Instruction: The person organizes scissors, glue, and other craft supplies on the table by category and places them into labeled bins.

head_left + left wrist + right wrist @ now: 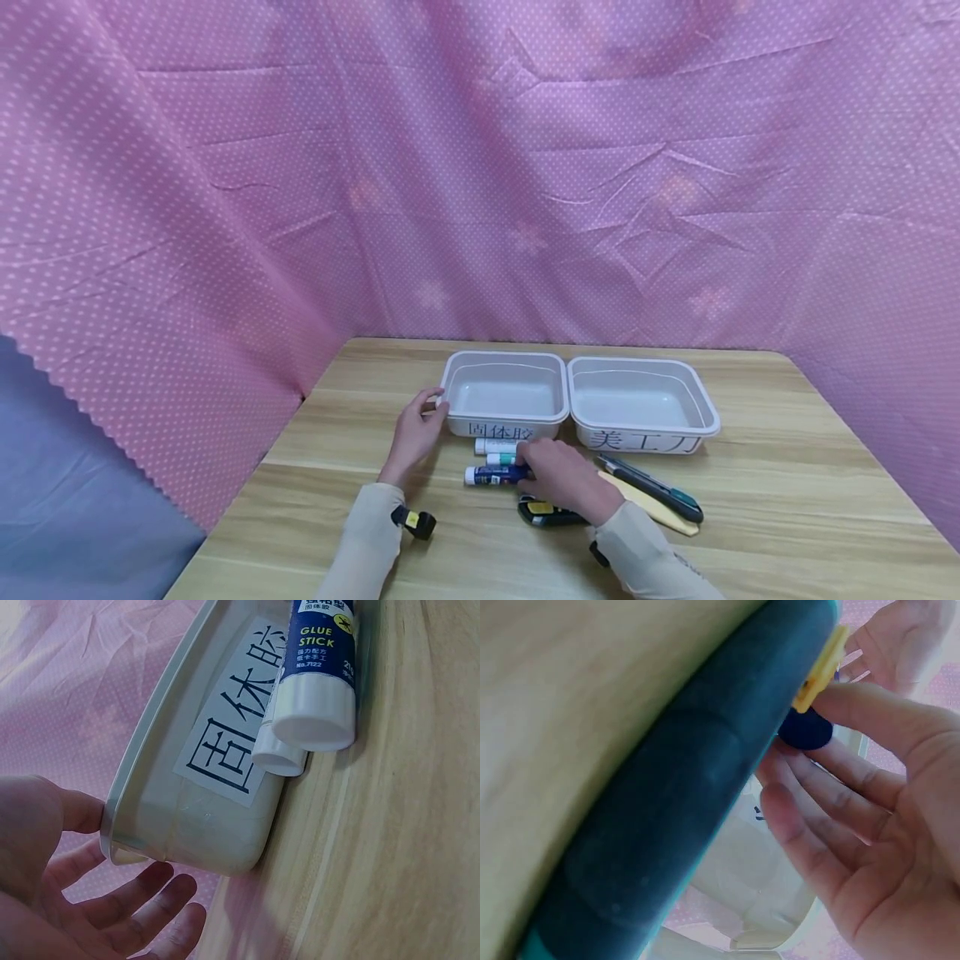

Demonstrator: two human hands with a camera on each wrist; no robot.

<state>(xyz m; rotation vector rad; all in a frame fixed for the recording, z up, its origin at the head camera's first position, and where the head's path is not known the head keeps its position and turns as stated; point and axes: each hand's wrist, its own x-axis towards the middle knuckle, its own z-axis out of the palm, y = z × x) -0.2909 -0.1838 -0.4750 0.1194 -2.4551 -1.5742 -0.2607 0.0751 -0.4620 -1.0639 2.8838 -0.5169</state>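
Right hand [564, 475] pinched round blue glue stick [493, 475] (left hand [415, 432] likewise on tray rim [502, 417])

A navy-blue glue stick [491, 476], its white end to the left, lies sideways in front of the white rectangular bin labelled 固体胶 [502, 399]; whether it's lifted, I can't quite tell. That bin sits upright, open-topped.

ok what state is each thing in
Left bin: open, looks empty, held by left hand
Right bin: open, looks empty
Dark blue glue stick: closed, held by right hand
White glue stick: lying, partly hidden
Green-marked glue stick: lying, partly hidden
Black-yellow utility knife: lying, partly hidden
Black-green utility knife: lying, blade unclear
Yellow tool: lying, partly hidden
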